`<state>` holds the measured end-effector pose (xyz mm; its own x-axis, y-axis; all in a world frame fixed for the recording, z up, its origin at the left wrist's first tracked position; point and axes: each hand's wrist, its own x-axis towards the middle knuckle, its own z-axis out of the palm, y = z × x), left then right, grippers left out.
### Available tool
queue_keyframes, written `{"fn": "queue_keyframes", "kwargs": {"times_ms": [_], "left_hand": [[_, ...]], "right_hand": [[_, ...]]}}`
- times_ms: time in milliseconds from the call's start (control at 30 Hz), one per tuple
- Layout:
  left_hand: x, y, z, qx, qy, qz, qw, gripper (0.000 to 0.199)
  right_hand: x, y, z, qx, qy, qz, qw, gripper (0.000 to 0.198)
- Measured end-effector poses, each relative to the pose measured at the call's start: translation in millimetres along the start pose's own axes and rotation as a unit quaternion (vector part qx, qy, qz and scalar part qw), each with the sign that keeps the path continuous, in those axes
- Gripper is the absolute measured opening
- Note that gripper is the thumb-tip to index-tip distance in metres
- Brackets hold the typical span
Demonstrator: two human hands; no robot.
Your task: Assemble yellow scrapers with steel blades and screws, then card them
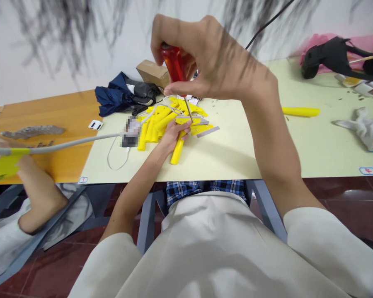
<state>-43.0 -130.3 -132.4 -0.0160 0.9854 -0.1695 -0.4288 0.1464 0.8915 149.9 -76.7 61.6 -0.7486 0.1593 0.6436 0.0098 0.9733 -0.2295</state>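
Note:
Raised high in front of me, my right hand [205,58] is closed around the red handle of a screwdriver [174,66]. Its thin shaft points down, and the tip meets the head of a yellow scraper [178,152]. My left hand [173,134] grips that scraper near its head, just above the table. A metal blade [208,132] sticks out at the scraper's right side. Behind and left of my left hand lies a pile of several more yellow scraper handles [157,120]. Small screws, if any, are too small to make out.
A white cable [112,159] loops left of the pile on the pale table [224,161]. A dark blue cloth [115,95] and a cardboard box [153,73] stand behind. Right are a yellow handle [301,111] and a whitish bag [368,130]. Another person's arm [39,178] is at left.

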Motion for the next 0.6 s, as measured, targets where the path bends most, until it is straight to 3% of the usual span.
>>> {"fn": "queue_keyframes", "kwargs": {"times_ms": [133, 233, 400, 600], "left_hand": [[-0.5, -0.2, 1.1, -0.001, -0.003, 0.002, 1.000, 0.046], [1.1, -1.6, -0.7, -0.010, 0.000, 0.007, 1.000, 0.046], [2.5, -2.4, -2.2, -0.010, 0.014, 0.007, 1.000, 0.043], [1.2, -4.4, -2.0, -0.005, 0.008, 0.008, 1.000, 0.043]], "right_hand": [[0.9, 2.4, 6.3, -0.057, 0.008, 0.014, 0.998, 0.032], [-3.8, 7.2, 5.6, -0.002, -0.010, 0.005, 1.000, 0.030], [-8.9, 13.9, 0.6, 0.072, -0.030, -0.008, 0.997, 0.053], [-3.3, 15.6, 6.2, -0.052, 0.027, -0.002, 0.998, 0.040]]}}
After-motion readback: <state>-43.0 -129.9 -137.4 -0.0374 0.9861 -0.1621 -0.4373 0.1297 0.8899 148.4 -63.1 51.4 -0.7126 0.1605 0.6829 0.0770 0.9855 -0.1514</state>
